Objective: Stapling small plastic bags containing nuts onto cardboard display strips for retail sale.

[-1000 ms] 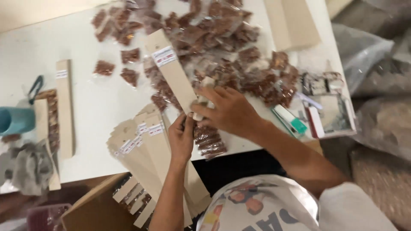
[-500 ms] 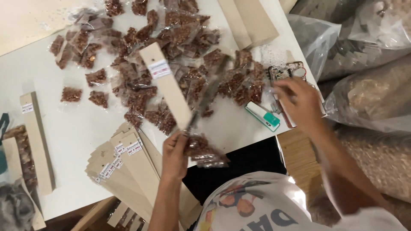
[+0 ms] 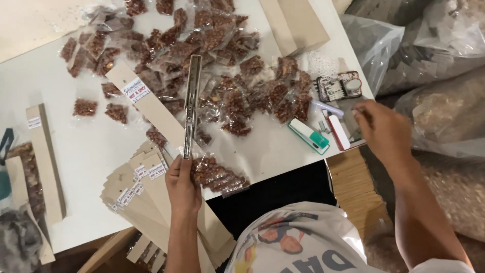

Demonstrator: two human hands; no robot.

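Note:
My left hand (image 3: pixel 183 184) grips the near end of a long, narrow metal bar (image 3: pixel 192 101), which looks like an opened stapler and points away from me over the packets. Just right of that hand lie clear packets of brown nuts (image 3: pixel 218 175), fixed along a cardboard strip. A tan cardboard strip with a white label (image 3: pixel 146 103) lies slanted beside the bar. My right hand (image 3: pixel 384 129) is at the table's right edge, fingers drawn together over a small tray of bits (image 3: pixel 353 136). I cannot see anything between those fingers.
Several nut packets (image 3: pixel 212 45) cover the far half of the white table (image 3: pixel 91 146). A white and green stapler (image 3: pixel 309 135) and a small white and red device (image 3: pixel 338 87) lie near my right hand. Labelled cardboard strips (image 3: pixel 136 187) are stacked at the front. Big plastic sacks (image 3: pixel 434 60) stand on the right.
My right hand left the strip and went right to the tray at the table's edge. My left hand now holds the metal bar out over the packets.

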